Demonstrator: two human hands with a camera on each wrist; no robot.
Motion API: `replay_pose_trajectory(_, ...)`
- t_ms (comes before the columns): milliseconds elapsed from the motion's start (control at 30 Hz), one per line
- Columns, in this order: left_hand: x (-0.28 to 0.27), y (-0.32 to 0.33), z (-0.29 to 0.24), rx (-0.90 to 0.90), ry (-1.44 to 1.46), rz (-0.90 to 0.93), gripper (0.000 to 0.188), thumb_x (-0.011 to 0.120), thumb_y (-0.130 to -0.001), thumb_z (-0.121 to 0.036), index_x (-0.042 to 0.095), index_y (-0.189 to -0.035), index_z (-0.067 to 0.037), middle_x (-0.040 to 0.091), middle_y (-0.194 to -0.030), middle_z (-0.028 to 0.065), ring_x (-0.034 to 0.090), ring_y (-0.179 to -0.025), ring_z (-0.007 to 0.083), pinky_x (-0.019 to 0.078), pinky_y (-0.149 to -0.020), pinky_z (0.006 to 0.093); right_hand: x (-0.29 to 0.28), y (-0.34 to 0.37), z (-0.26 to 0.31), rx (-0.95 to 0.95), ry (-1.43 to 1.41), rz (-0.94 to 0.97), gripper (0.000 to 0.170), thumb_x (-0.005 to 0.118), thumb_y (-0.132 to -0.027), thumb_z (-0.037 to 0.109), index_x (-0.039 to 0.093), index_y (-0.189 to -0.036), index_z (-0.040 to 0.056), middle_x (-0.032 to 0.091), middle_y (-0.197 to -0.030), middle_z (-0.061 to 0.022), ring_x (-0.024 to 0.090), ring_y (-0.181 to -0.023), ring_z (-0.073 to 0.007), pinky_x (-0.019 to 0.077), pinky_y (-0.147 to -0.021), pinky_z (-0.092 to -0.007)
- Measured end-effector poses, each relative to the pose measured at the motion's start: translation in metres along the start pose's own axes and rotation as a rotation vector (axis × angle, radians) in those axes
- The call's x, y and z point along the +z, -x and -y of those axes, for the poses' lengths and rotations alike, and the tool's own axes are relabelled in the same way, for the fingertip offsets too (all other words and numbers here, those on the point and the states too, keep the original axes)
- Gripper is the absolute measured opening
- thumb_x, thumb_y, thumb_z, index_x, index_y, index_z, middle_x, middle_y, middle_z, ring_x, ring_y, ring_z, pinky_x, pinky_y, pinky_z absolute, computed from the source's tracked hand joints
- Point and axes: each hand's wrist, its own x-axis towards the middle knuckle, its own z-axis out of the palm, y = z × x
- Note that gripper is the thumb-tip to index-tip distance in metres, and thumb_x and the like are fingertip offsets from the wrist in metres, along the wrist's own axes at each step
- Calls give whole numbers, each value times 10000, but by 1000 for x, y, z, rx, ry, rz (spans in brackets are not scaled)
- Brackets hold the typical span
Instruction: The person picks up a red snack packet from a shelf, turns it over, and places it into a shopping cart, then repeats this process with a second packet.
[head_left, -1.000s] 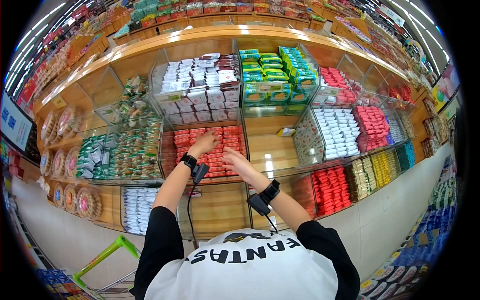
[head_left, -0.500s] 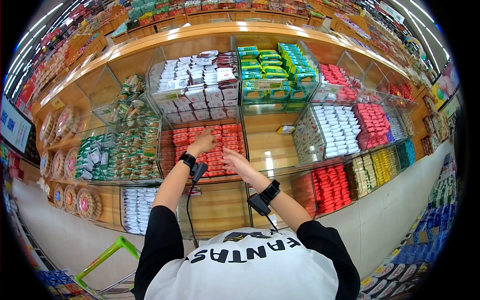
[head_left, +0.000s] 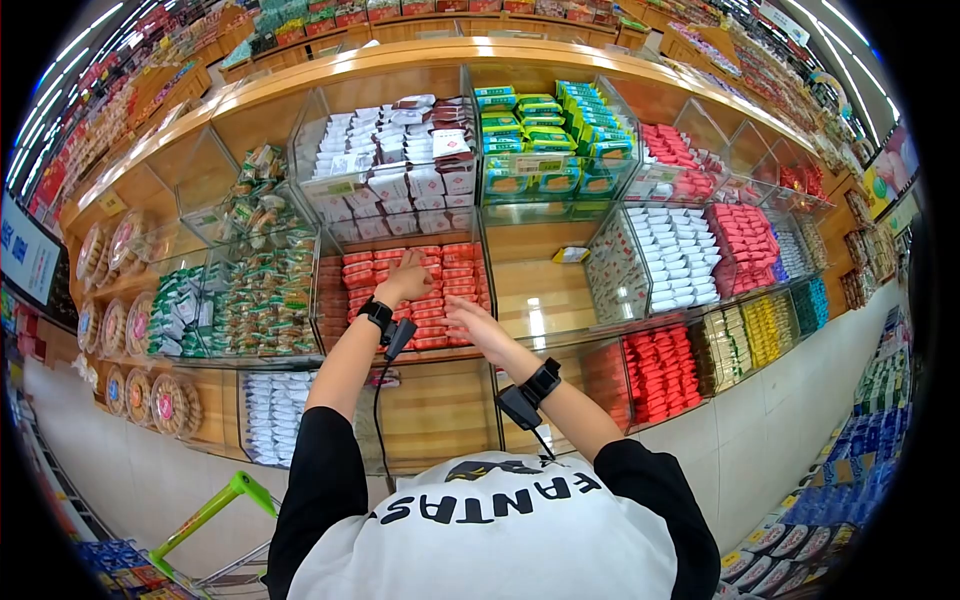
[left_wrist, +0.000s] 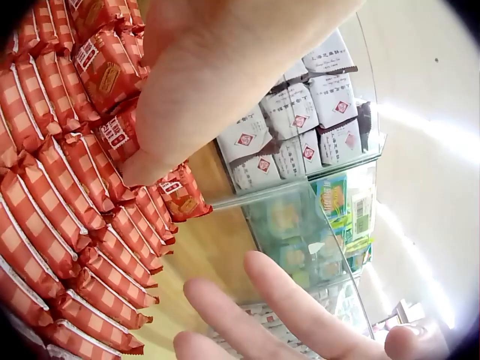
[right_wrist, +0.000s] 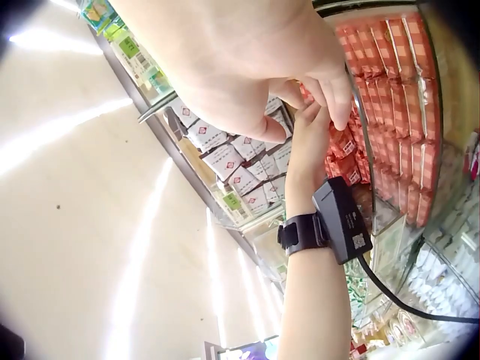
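Note:
Rows of red checked snack packets (head_left: 365, 275) fill a clear-walled bin in the middle of the display. My left hand (head_left: 404, 282) reaches down onto the packets toward the back of the bin, fingers spread over them. In the left wrist view a digit of that hand (left_wrist: 195, 90) presses in among the packets (left_wrist: 56, 195), and its other fingers are hidden. My right hand (head_left: 474, 325) hovers at the bin's right side, its fingers loosely extended and holding nothing. The right wrist view shows this hand (right_wrist: 255, 67) close beside the left one (right_wrist: 311, 142).
White packets (head_left: 420, 185) stand in the bin behind, with green packs (head_left: 545, 150) to their right. A wooden compartment (head_left: 530, 285) holding one small yellow tag (head_left: 571, 256) adjoins on the right. Clear dividers separate the bins. A green cart handle (head_left: 205, 510) is at lower left.
My left hand has shifted slightly toward the back of the bin over the packets. The right hand stays nearly still, and the view has tilted a little.

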Motion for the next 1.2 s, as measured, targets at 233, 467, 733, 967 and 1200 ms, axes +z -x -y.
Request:
replay_pose_trajectory(233, -2, 1, -3, -19, 28, -6, 192, 594, -722, -242, 652, -880, -151, 245, -1318, 108, 129, -1244, 306, 174, -940, 571, 3, 5, 4, 9, 2, -21, 444, 406, -859, 118, 280, -1280, 48, 383, -1202, -130, 437, -1080, -209, 395, -872, -302)
replay_pose_trajectory(467, 0, -1, 1, -3, 75, -56, 151, 605, -716, -206, 659, -835, -130, 265, -1294, 129, 200, -1208, 316, 235, -901, 537, 3, 3, 1, -17, 13, -33, 434, 415, -853, 105, 305, -1270, 53, 394, -1178, -120, 450, -1056, -199, 405, -851, -291)
replay_pose_trajectory(733, -4, -2, 13, 91, 247, -123, 203, 641, -680, -217, 660, -863, -129, 314, -1252, 129, 236, -1184, 313, 263, -928, 449, 3, 3, 1, -11, 0, -45, 437, 436, -845, 109, 318, -1262, 54, 402, -1149, -111, 463, -1026, -188, 414, -828, -281)
replay_pose_trajectory(967, -6, -2, 19, 117, 447, -99, 252, 649, -694, -272, 652, -920, -162, 310, -1258, 128, 265, -1178, 318, 280, -946, 407, 3, 3, 2, 5, 18, -48, 436, 445, -843, 115, 321, -1256, 51, 392, -1145, -111, 464, -1018, -183, 416, -826, -277)
replay_pose_trajectory(1200, -43, 33, -6, 99, 711, -127, 269, 589, -772, -245, 608, -1013, -127, 321, -1248, 117, 319, -1174, 270, 352, -900, 353, 2, 1, -1, -36, 46, -49, 496, 453, -829, 140, 271, -1282, 50, 447, -1092, -94, 480, -968, -149, 418, -807, -258)
